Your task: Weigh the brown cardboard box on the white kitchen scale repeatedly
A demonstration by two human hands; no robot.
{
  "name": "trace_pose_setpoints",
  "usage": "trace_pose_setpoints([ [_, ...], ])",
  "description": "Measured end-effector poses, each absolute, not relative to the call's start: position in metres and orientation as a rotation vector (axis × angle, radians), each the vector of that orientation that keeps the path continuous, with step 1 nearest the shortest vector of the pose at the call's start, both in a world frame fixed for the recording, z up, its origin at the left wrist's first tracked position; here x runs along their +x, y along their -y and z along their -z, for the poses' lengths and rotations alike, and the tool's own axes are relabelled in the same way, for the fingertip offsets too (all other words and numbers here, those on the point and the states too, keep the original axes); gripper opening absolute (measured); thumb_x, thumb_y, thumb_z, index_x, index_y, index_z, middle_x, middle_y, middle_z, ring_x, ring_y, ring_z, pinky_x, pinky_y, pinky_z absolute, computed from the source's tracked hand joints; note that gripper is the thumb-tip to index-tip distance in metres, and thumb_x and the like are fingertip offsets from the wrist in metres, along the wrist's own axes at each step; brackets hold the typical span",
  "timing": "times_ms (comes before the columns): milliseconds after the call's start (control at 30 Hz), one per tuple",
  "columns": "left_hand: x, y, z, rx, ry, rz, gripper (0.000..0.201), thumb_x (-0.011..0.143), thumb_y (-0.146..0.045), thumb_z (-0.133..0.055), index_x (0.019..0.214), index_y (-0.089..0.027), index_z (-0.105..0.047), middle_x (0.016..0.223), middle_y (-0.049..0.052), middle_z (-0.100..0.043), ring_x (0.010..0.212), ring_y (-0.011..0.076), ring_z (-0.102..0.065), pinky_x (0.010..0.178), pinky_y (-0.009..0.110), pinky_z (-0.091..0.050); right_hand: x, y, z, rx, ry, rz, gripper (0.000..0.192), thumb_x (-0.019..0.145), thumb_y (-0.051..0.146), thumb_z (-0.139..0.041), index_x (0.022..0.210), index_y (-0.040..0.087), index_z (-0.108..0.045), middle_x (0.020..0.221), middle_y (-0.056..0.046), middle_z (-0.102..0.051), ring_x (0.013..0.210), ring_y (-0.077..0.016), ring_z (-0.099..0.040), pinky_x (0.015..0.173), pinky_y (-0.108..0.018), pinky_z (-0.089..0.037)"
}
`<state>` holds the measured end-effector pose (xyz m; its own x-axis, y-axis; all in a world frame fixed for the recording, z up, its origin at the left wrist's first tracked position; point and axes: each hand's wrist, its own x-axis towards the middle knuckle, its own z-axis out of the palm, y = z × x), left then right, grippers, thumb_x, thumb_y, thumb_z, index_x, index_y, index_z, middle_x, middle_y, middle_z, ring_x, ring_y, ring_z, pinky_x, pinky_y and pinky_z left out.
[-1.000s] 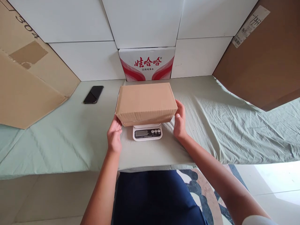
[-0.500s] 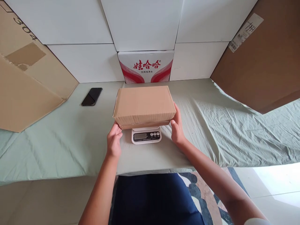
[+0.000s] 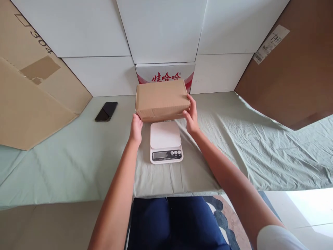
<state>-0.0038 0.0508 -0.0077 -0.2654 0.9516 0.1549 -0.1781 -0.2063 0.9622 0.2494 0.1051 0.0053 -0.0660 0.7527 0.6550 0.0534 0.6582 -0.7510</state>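
Note:
A closed brown cardboard box [image 3: 161, 99] is held between my two hands, behind the kitchen scale. My left hand [image 3: 136, 129] grips its near left corner, with some fingers hidden beneath it. At the right end, my right hand [image 3: 191, 115] has its thumb on the front side and fingers along the side. The white digital kitchen scale [image 3: 165, 136] lies nearer to me, its square platform bare. Its small display [image 3: 159, 155] looks blank. Whether the box touches the cloth cannot be told.
A black smartphone [image 3: 106, 111] lies to the left on the green cloth [image 3: 78, 149]. White panels [image 3: 161, 31] and a printed red-and-white carton [image 3: 191, 69] stand at the back. Large cardboard sheets stand at left [image 3: 49, 100] and right [image 3: 291, 76].
Both hands have moved the cardboard box away from me, off the scale and toward the printed carton. The scale's platform is now uncovered. The view has shifted slightly.

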Motion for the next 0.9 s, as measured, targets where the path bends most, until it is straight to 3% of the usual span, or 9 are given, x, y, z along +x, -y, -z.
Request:
trace_pose_setpoints([
  [233,0.002,-0.082,0.038,1.012,-1.203,-1.651,0.084,0.092,-0.084,-0.039,0.152,-0.027,-0.054,0.171,0.009,-0.042,0.163,0.0247,-0.032,0.133,0.041,-0.027,0.243,-0.113,0.019,-0.79,1.444,-0.773,0.075,0.09,0.068,-0.057,0.152,0.031,-0.04,0.162,-0.01,-0.046,0.147,-0.0338,-0.047,0.127,-0.057,-0.037],
  [467,0.002,-0.079,0.04,1.117,-1.138,-1.627,0.085,0.091,-0.085,-0.041,0.149,-0.026,-0.058,0.167,0.01,-0.049,0.161,0.0261,-0.036,0.131,0.041,-0.032,0.243,-0.12,0.019,-0.854,1.426,-0.796,0.068,0.092,0.059,-0.051,0.154,0.034,-0.038,0.167,-0.004,-0.041,0.158,-0.0321,-0.033,0.133,-0.06,-0.027],
  [700,0.002,-0.081,0.041,1.091,-1.166,-1.648,0.094,0.087,-0.089,-0.042,0.151,-0.021,-0.055,0.165,0.014,-0.05,0.159,0.0287,-0.041,0.13,0.042,-0.035,0.243,-0.127,0.023,-0.827,1.427,-0.87,0.077,0.09,0.063,-0.052,0.159,0.034,-0.033,0.174,-0.001,-0.032,0.164,-0.0289,-0.026,0.137,-0.056,-0.019],
  [900,0.0,-0.082,0.043,1.083,-1.173,-1.683,0.089,0.09,-0.085,-0.044,0.152,-0.022,-0.055,0.166,0.013,-0.05,0.159,0.0279,-0.04,0.131,0.042,-0.033,0.241,-0.127,0.026,-0.863,1.402,-0.874,0.094,0.091,0.066,-0.053,0.167,0.032,-0.011,0.176,-0.005,-0.028,0.166,-0.0283,-0.023,0.138,-0.058,-0.016],
])
